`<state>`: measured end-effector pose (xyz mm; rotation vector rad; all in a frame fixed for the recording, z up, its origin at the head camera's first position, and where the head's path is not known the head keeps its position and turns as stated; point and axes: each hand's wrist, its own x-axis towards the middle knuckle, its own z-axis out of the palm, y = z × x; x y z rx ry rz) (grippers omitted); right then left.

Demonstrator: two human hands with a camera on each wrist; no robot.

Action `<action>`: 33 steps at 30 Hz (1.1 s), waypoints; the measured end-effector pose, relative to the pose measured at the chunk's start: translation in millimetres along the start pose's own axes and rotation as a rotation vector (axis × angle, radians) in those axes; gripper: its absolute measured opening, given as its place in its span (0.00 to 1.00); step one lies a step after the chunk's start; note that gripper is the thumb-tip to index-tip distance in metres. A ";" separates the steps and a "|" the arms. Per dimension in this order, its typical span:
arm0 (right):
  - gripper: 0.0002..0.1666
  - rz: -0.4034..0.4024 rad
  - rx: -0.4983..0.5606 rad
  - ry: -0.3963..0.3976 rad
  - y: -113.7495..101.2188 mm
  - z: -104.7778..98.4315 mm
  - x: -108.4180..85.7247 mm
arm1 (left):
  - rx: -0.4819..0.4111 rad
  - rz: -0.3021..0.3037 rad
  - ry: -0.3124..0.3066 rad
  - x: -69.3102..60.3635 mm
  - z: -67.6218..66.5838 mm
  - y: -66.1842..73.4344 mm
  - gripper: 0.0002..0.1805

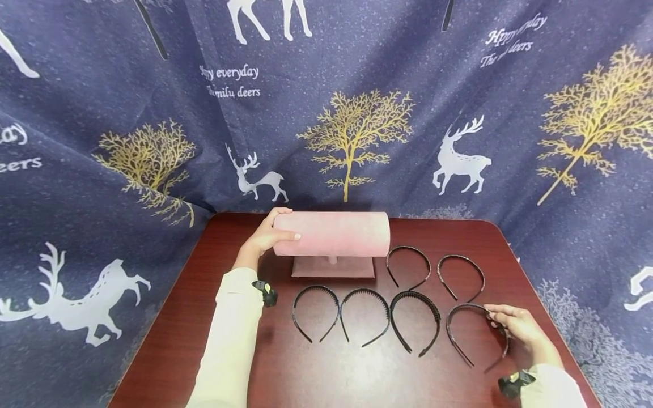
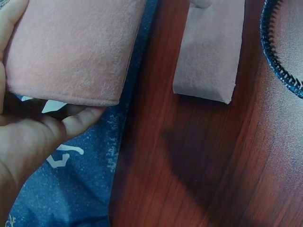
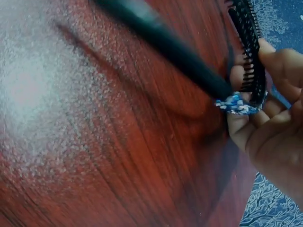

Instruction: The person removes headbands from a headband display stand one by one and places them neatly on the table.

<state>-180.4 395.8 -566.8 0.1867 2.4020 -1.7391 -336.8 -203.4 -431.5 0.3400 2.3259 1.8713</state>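
Observation:
A pink, velvety cylindrical display stand (image 1: 334, 233) with a flat base (image 1: 334, 267) stands at the back of the table. My left hand (image 1: 265, 233) grips the cylinder's left end, thumb along the front and fingers over the top. In the left wrist view, the hand (image 2: 35, 137) is at the end of the pink cylinder (image 2: 75, 52). At the table's right side, my right hand (image 1: 517, 328) pinches a dark toothed headband (image 1: 456, 335) on its right side. The right wrist view shows blue glitter on this headband (image 3: 236, 105), between thumb and fingers, and its shadow on the wood.
A front row holds a toothed headband (image 1: 294, 317), another (image 1: 386, 317) and a thicker one (image 1: 437, 326). Behind them lie two thinner headbands, one (image 1: 428, 266) near the stand and one (image 1: 482, 276) farther right. A dark blue patterned cloth (image 1: 388, 68) hangs around the table (image 1: 204, 283).

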 end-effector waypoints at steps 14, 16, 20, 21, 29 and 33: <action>0.21 0.003 -0.238 0.178 -5.1 17.7 13.4 | -0.006 -0.004 -0.002 -0.4 -6.6 -4.5 0.41; 0.21 -0.001 -0.253 0.194 -4.7 18.6 13.5 | -0.004 -0.004 0.000 -0.3 -7.2 -5.9 0.41; 0.21 -0.019 -0.279 0.215 -4.0 19.8 11.6 | 0.006 -0.021 0.005 -1.2 -7.9 -5.6 0.40; 0.21 -0.026 -0.278 0.218 -4.0 20.3 10.9 | 0.006 -0.026 0.005 -1.3 -8.0 -5.6 0.40; 0.23 -0.037 -0.201 0.234 -4.7 27.3 5.0 | -0.021 -0.027 0.062 1.0 -9.2 -26.2 0.44; 0.23 -0.040 -0.225 0.325 -8.7 32.1 0.5 | 0.029 -0.032 0.120 -3.4 -8.6 -39.4 0.48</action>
